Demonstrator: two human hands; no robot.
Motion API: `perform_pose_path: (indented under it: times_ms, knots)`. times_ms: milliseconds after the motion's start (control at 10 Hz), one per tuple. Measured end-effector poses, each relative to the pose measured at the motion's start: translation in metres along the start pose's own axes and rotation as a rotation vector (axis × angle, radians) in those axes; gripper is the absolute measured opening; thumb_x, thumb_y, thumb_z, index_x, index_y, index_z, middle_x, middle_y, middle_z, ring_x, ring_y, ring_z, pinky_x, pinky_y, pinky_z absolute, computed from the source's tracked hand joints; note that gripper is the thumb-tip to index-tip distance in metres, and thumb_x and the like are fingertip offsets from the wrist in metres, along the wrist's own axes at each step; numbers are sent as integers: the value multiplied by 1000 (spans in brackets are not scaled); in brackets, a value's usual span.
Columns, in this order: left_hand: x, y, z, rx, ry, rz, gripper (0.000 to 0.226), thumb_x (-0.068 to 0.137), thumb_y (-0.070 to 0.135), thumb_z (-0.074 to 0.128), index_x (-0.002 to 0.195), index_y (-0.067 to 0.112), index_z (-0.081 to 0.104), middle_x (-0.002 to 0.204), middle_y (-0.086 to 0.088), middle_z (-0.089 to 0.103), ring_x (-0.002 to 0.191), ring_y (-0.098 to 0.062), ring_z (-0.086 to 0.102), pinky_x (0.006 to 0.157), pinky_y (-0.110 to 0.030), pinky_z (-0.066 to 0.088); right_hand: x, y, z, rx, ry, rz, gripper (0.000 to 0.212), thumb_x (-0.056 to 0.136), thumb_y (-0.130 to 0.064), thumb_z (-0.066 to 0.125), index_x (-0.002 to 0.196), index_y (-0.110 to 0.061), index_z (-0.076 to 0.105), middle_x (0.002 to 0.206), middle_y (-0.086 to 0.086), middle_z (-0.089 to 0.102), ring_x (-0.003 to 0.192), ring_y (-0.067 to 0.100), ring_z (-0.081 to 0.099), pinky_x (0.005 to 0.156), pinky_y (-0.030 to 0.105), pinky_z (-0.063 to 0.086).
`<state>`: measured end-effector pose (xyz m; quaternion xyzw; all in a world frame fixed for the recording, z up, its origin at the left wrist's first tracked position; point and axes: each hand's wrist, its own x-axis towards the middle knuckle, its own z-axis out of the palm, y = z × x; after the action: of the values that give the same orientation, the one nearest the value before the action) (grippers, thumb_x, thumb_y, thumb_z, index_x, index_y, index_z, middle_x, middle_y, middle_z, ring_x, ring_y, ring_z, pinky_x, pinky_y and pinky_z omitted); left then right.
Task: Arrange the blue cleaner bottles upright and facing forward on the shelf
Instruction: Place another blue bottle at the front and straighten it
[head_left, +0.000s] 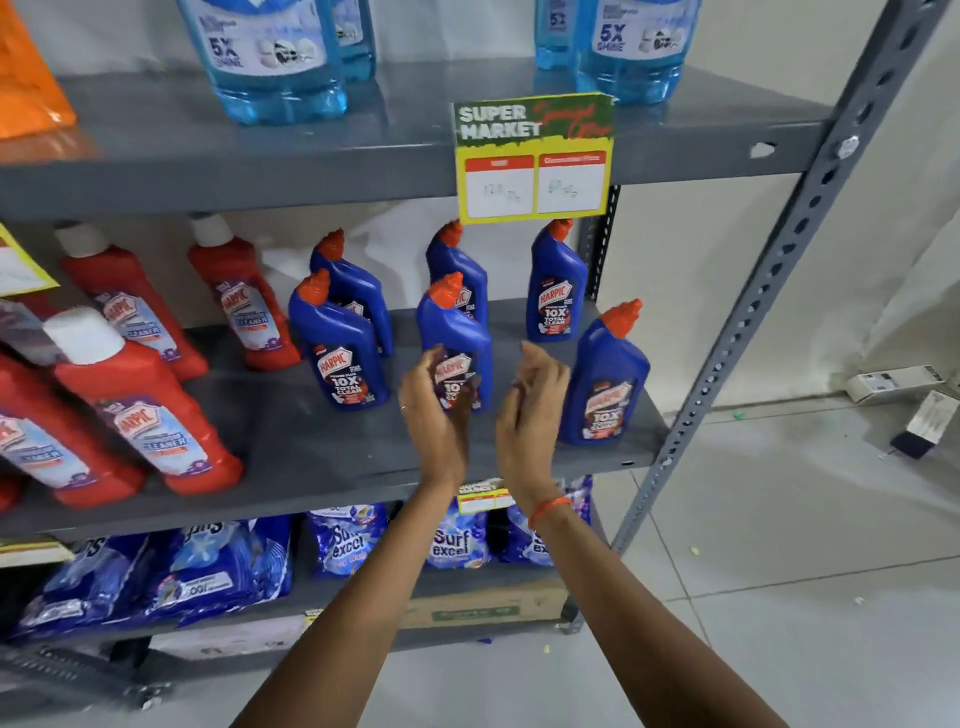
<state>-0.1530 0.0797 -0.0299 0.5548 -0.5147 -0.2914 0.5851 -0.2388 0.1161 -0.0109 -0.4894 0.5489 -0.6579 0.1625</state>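
We stand before a grey metal shelf (291, 447). Red bottles (150, 410) fill its left part. To their right six blue bottles (340, 353) stand upright with labels forward, three in front and three behind. Our left hand (434, 410) curls loosely about the lower part of the middle front bottle (457, 338), thumb and fingers on its label. Our right hand (530, 410) hangs slack beside it, grasping nothing, just left of the rightmost bottle (605, 384).
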Motion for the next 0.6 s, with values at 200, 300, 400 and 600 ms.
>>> perform_pose_path:
  times_ms: [200, 300, 400, 600]
  knots:
    - [57, -47, -16, 163, -296, -45, 71, 79, 17, 70, 138, 7, 32, 139, -16, 48, 128, -28, 46, 106, -43, 39, 24, 52, 50, -127, -311, 327, 57, 86, -6, 46, 140, -5, 28, 147, 20, 33, 137, 30, 28, 114, 37, 24]
    - [77, -43, -22, 106, -541, -190, 55, 81, 15, 67, 129, 6, 43, 130, -14, 56, 118, -23, 53, 92, -32, 42, 41, 64, 43, -87, -476, 489, 46, 87, -6, 44, 132, -9, 35, 129, 15, 52, 115, 27, 49, 96, 36, 39]
    - [73, -41, -26, 117, -571, -173, 49, 82, 15, 67, 125, 6, 46, 126, -13, 58, 111, -18, 53, 87, -29, 40, 43, 63, 35, -103, -538, 504, 42, 91, -10, 44, 131, -11, 36, 122, 10, 55, 109, 22, 50, 90, 31, 37]
    - [33, -49, -35, 78, -456, -102, 46, 75, 18, 74, 116, 5, 57, 116, -11, 66, 102, -16, 59, 85, -29, 48, 14, 57, 2, -62, -566, 444, 33, 94, -15, 45, 127, -14, 41, 114, 5, 57, 105, 19, 55, 81, 21, 43]
